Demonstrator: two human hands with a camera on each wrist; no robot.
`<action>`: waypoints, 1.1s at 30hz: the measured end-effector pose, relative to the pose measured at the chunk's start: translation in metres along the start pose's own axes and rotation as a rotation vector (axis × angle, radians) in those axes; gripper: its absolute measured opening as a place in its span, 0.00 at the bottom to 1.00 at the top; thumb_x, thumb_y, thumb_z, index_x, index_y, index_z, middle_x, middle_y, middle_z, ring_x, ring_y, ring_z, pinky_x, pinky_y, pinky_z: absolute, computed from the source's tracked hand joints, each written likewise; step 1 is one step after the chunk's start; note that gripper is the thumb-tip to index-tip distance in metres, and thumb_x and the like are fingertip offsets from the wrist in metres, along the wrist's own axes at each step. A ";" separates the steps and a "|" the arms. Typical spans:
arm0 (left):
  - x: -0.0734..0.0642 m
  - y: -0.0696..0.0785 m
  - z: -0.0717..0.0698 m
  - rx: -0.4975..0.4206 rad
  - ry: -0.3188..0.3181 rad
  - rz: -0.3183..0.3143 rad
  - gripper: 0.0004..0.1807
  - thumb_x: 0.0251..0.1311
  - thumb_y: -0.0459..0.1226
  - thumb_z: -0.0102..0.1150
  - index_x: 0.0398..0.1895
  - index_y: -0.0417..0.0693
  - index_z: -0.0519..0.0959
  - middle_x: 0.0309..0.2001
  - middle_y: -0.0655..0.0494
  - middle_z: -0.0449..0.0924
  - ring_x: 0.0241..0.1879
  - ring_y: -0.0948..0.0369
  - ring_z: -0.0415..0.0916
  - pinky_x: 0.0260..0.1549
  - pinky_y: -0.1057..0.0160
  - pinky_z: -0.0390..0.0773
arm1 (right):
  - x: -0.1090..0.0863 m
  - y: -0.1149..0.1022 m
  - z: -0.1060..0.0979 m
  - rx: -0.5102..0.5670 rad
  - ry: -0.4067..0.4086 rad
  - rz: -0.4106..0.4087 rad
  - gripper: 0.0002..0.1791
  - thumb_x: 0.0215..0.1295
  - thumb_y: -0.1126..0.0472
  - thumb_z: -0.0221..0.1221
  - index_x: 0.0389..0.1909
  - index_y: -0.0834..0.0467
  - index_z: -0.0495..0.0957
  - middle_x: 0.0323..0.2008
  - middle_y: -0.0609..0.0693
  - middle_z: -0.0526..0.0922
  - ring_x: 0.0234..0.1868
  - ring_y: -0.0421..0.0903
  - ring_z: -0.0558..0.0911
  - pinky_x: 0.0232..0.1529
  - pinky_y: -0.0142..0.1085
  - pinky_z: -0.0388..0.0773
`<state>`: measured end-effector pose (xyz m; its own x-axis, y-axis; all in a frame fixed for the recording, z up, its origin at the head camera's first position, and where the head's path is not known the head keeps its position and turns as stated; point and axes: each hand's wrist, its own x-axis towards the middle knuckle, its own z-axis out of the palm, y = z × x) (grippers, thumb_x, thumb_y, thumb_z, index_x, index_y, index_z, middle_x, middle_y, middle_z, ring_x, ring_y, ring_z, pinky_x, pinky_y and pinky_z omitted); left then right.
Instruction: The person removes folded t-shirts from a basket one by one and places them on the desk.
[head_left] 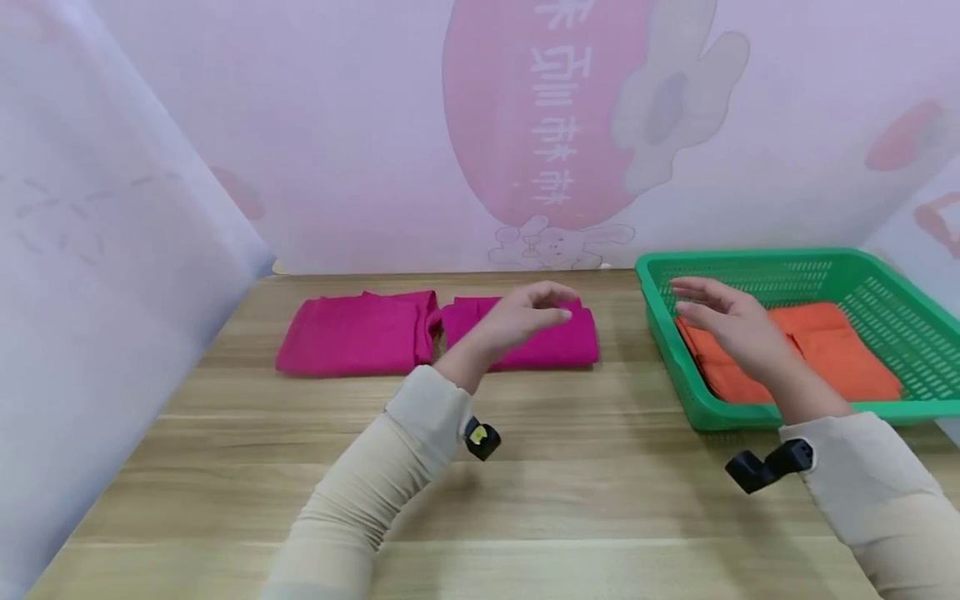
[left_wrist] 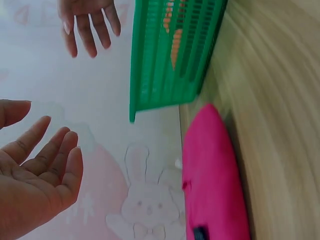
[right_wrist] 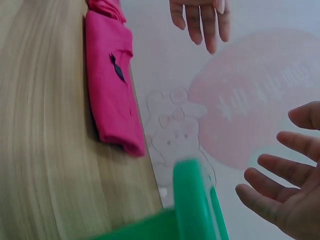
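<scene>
- My left hand is raised, grasping nothing.
- My right hand likewise, near green basket.
- Orange cloth inside, apparently folded to fit.
- Magenta bundles lie on table, presumably flat for stability.

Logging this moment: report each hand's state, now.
Left hand: open, fingers relaxed, holding nothing.
Right hand: open, fingers relaxed, holding nothing.

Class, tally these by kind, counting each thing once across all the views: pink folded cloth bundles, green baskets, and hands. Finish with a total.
Pink folded cloth bundles: 2
Green baskets: 1
Hands: 2
Total: 5
</scene>
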<state>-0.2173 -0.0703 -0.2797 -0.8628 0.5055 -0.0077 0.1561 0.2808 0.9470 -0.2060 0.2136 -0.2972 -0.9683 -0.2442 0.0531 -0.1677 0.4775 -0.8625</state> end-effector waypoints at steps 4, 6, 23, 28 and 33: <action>0.009 0.001 0.022 -0.036 -0.044 0.032 0.17 0.57 0.35 0.51 0.51 0.45 0.71 0.49 0.57 0.70 0.47 0.64 0.66 0.44 0.68 0.67 | -0.021 -0.014 -0.008 -0.049 -0.002 0.041 0.28 0.62 0.46 0.45 0.62 0.52 0.57 0.58 0.56 0.60 0.55 0.56 0.64 0.51 0.50 0.61; 0.012 0.002 0.032 -0.059 -0.058 0.029 0.17 0.57 0.34 0.51 0.51 0.44 0.71 0.49 0.57 0.70 0.47 0.64 0.67 0.45 0.68 0.66 | -0.027 -0.012 -0.013 -0.077 0.012 0.061 0.29 0.62 0.46 0.44 0.62 0.53 0.56 0.57 0.54 0.61 0.54 0.55 0.64 0.51 0.49 0.62; 0.034 0.021 0.096 -0.072 -0.208 0.061 0.15 0.56 0.34 0.52 0.48 0.44 0.72 0.44 0.58 0.72 0.39 0.69 0.66 0.38 0.70 0.69 | -0.054 0.065 -0.076 -0.237 0.239 0.067 0.26 0.64 0.49 0.40 0.60 0.57 0.59 0.48 0.40 0.63 0.42 0.29 0.65 0.34 0.19 0.66; 0.043 0.029 0.113 -0.023 -0.234 0.027 0.15 0.56 0.35 0.52 0.48 0.46 0.72 0.40 0.65 0.72 0.39 0.71 0.66 0.36 0.72 0.68 | -0.049 0.097 -0.096 -0.257 0.325 0.093 0.26 0.65 0.48 0.39 0.61 0.55 0.58 0.50 0.46 0.64 0.40 0.27 0.64 0.33 0.20 0.67; 0.048 0.035 0.130 -0.012 -0.244 -0.005 0.14 0.55 0.35 0.53 0.46 0.48 0.73 0.40 0.66 0.72 0.37 0.71 0.66 0.34 0.74 0.68 | -0.038 0.145 -0.124 -0.281 0.346 0.138 0.26 0.64 0.47 0.40 0.62 0.52 0.58 0.54 0.52 0.64 0.43 0.35 0.68 0.37 0.32 0.71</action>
<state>-0.1907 0.0697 -0.2886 -0.7218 0.6865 -0.0880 0.1451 0.2745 0.9506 -0.2168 0.3964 -0.3616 -0.9819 0.1109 0.1532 -0.0304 0.7072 -0.7063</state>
